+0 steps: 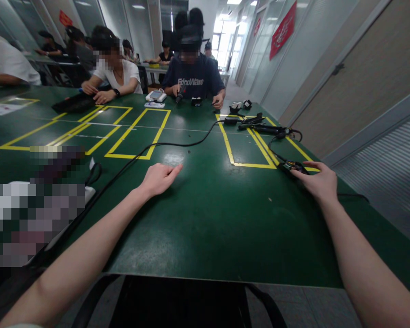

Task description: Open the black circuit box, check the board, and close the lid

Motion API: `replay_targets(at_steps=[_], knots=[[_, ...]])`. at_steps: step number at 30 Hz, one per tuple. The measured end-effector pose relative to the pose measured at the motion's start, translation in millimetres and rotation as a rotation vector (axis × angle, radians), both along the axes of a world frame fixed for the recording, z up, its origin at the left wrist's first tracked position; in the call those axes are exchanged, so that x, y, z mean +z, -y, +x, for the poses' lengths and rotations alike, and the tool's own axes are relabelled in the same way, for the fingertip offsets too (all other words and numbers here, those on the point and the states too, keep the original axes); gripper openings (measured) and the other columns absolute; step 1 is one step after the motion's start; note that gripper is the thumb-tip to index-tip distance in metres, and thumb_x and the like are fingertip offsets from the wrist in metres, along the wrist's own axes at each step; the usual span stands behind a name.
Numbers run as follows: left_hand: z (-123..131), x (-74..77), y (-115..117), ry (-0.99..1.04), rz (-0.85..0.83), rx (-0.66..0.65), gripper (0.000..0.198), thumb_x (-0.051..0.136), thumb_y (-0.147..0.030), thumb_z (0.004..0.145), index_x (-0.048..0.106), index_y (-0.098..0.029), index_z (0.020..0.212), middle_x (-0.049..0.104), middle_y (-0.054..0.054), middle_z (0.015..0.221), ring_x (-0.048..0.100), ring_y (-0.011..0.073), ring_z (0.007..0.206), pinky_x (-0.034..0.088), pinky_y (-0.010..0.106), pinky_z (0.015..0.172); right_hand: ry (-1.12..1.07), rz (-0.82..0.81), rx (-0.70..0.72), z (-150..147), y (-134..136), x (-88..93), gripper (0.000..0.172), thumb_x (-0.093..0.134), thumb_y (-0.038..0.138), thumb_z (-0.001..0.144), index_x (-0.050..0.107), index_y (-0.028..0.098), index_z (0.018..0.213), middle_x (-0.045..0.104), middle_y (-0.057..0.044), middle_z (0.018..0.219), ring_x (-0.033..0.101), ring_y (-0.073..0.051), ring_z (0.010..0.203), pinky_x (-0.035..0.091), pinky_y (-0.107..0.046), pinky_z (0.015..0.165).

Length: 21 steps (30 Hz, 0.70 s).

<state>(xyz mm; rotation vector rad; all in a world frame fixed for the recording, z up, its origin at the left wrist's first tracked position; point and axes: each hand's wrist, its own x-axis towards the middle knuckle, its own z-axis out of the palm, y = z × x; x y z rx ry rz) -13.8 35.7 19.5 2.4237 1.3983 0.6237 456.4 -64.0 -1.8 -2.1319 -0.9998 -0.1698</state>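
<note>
My left hand [161, 178] rests on the green table [205, 218] left of the middle, its fingers curled under and the thumb pointing right; no object shows in it. On the right, my right hand [319, 181] has its thumb and fingers around a small black device [293, 167] with a circuit-like face, low over the table. A thin black cable runs from the device up to a bundle of dark tools and cords [259, 126] behind it.
Yellow tape [228, 145] marks rectangles on the table. A long black cable [171, 144] crosses from front left. Blurred items lie at the left. Across the table, a person [194, 75] holds a dark tool; another sits by a black tray [73, 103].
</note>
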Motion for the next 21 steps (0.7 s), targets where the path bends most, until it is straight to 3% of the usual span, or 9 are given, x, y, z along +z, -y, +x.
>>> replay_targets(at_steps=[5, 12, 17, 21], knots=[[-0.2, -1.2, -0.3, 0.0, 0.003, -0.005, 0.061, 0.029, -0.061, 0.094, 0.025, -0.022, 0.049, 0.024, -0.001, 0.049, 0.027, 0.0136, 0.049, 0.017, 0.031, 0.06, -0.1, 0.046, -0.031, -2.3, -1.1, 3.1, 0.035, 0.078, 0.028, 0.062, 0.074, 0.016, 0.094, 0.077, -0.013, 0.101, 0.07, -0.032, 0.104, 0.05, -0.043, 0.098], [-0.4, -0.2, 0.1, -0.007, -0.002, -0.019, 0.061, 0.03, -0.061, 0.094, 0.024, -0.021, 0.049, 0.026, 0.0, 0.048, 0.028, 0.0136, 0.048, 0.018, 0.031, 0.059, -0.11, 0.055, -0.027, -8.8, -2.3, 5.9, 0.021, 0.075, 0.028, 0.066, 0.073, 0.018, 0.084, 0.077, -0.009, 0.083, 0.074, -0.03, 0.091, 0.055, -0.041, 0.091], [0.3, -0.6, 0.2, -0.001, 0.011, -0.028, 0.061, 0.032, -0.06, 0.095, 0.024, -0.021, 0.049, 0.026, 0.0, 0.047, 0.029, 0.014, 0.049, 0.018, 0.031, 0.058, -0.071, 0.024, -0.084, -10.2, -1.7, 9.3, 0.021, 0.07, 0.03, 0.074, 0.073, 0.018, 0.092, 0.077, -0.015, 0.105, 0.069, -0.034, 0.109, 0.05, -0.046, 0.099], [0.3, 0.6, 0.9, 0.003, 0.006, -0.04, 0.061, 0.033, -0.059, 0.097, 0.027, -0.021, 0.049, 0.027, -0.001, 0.048, 0.03, 0.0145, 0.05, 0.018, 0.031, 0.059, -0.082, -0.087, -0.081, -12.1, -0.5, 8.4, 0.021, 0.072, 0.031, 0.076, 0.072, 0.019, 0.093, 0.077, -0.016, 0.107, 0.069, -0.034, 0.105, 0.051, -0.046, 0.095]])
